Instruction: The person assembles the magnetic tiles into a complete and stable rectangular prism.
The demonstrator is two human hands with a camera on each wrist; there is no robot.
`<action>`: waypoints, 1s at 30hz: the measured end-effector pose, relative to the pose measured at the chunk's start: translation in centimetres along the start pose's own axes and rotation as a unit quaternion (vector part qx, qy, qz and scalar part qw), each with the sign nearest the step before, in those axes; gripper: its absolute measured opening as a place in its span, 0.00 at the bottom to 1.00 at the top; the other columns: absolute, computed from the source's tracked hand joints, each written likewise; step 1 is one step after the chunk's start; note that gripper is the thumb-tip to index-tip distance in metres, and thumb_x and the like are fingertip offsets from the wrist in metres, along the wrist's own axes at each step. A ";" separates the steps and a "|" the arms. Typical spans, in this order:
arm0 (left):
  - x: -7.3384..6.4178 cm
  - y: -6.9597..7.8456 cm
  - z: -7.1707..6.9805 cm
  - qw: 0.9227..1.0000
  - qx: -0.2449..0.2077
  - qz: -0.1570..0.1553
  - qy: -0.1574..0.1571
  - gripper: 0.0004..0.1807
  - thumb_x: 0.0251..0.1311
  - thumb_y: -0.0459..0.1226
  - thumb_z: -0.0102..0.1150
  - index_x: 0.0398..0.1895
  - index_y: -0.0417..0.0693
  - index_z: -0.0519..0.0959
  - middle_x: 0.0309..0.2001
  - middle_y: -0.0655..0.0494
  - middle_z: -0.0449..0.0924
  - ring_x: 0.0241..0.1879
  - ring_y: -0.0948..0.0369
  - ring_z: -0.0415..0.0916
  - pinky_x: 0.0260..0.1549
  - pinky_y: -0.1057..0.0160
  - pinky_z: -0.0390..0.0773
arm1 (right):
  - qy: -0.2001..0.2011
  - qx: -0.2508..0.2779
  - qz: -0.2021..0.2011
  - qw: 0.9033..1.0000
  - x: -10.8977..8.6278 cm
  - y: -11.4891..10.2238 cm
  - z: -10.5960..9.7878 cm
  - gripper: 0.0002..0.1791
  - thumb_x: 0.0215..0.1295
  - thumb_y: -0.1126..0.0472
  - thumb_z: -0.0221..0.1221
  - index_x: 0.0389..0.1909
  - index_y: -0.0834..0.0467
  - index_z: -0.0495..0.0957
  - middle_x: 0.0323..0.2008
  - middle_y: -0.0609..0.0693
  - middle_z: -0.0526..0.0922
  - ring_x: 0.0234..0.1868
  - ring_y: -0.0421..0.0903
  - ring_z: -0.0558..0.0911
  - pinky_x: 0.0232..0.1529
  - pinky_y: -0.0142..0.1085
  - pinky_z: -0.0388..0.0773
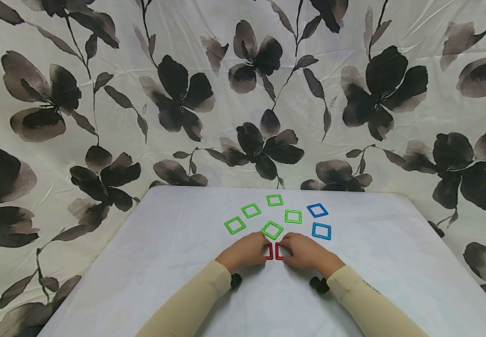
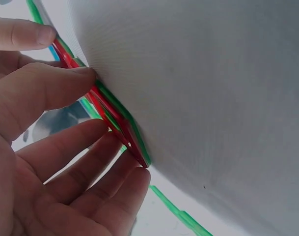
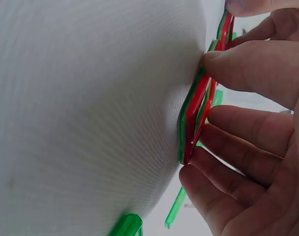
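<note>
Well short of the table's far edge, about midway between its far corners, two red frames sit side by side with a narrow gap. From the head view, the left hand [image 1: 247,250] pinches the left red frame [image 1: 271,251], the right hand [image 1: 308,252] pinches the right red frame [image 1: 277,251], and fingers cover much of both. Beyond them, toward the far edge, five green frames [image 1: 286,216] spread out, the nearest just past the fingertips, with two blue frames [image 1: 322,224] off to the right.

Over to the left wrist: thumb one side, fingers the other, a narrow grip, and look, a green layer [image 2: 121,108] runs along the red, table side, which the head view hides.

Right wrist now, same story: thumb and fingers close on red, green edge [image 3: 181,132] beneath, and another green piece [image 3: 127,226] down at the bottom.

Back up top, the white table [image 1: 150,262] spreads smooth and pale, beige sleeves [image 1: 192,297] reaching across it, black-flowered cloth [image 1: 209,164] hanging behind.
</note>
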State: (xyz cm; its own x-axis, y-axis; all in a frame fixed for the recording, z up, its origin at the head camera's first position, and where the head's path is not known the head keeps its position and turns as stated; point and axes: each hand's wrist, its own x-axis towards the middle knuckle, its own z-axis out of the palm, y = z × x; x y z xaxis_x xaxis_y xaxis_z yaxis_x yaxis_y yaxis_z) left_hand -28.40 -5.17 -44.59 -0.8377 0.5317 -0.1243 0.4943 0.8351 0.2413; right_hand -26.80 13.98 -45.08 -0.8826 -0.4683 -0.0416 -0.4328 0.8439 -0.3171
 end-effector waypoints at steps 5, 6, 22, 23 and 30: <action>0.0 0.4 -0.1 1.000 0.004 0.002 0.001 0.19 0.51 0.36 0.67 0.49 0.48 0.82 0.44 0.59 0.79 0.39 0.65 0.71 0.47 0.65 0.76 | -0.002 0.003 0.001 1.000 0.0 0.1 0.0 0.23 0.58 0.56 0.67 0.54 0.59 0.80 0.53 0.50 0.80 0.54 0.47 0.77 0.61 0.44 0.75; 0.0 0.4 -0.1 1.000 0.006 0.004 0.002 0.19 0.51 0.36 0.67 0.49 0.48 0.82 0.43 0.59 0.79 0.38 0.65 0.71 0.46 0.65 0.76 | -0.002 0.004 0.000 1.000 0.0 0.1 0.0 0.23 0.57 0.57 0.67 0.54 0.59 0.80 0.53 0.50 0.80 0.54 0.47 0.77 0.61 0.45 0.75; 0.2 0.9 -0.1 1.000 0.012 0.021 0.007 0.17 0.52 0.36 0.68 0.47 0.49 0.83 0.43 0.59 0.80 0.37 0.66 0.72 0.45 0.65 0.77 | 0.000 0.006 -0.004 1.000 0.0 0.4 0.0 0.23 0.57 0.57 0.68 0.54 0.58 0.81 0.52 0.50 0.80 0.54 0.47 0.77 0.60 0.45 0.75; 0.1 0.9 -0.1 1.000 0.013 0.022 0.006 0.17 0.52 0.36 0.68 0.47 0.49 0.83 0.42 0.59 0.80 0.37 0.66 0.72 0.45 0.65 0.77 | -0.001 0.008 -0.005 1.000 0.1 0.4 0.0 0.23 0.56 0.57 0.68 0.54 0.58 0.81 0.52 0.50 0.80 0.53 0.47 0.77 0.60 0.45 0.76; 0.1 1.0 -0.2 0.999 0.020 0.026 0.002 0.14 0.53 0.36 0.67 0.45 0.49 0.83 0.41 0.59 0.80 0.36 0.66 0.71 0.44 0.65 0.77 | 0.005 0.010 -0.007 1.000 0.3 0.6 0.2 0.23 0.55 0.55 0.68 0.52 0.57 0.82 0.50 0.48 0.80 0.48 0.44 0.76 0.57 0.42 0.77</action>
State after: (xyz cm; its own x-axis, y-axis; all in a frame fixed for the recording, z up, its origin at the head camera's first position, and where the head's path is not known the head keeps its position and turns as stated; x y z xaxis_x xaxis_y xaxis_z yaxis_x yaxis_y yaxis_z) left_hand -28.05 -4.32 -44.22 -0.8114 0.5743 -0.1091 0.5461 0.8112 0.2090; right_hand -27.30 14.31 -45.49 -0.8780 -0.4779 -0.0277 -0.4421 0.8317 -0.3360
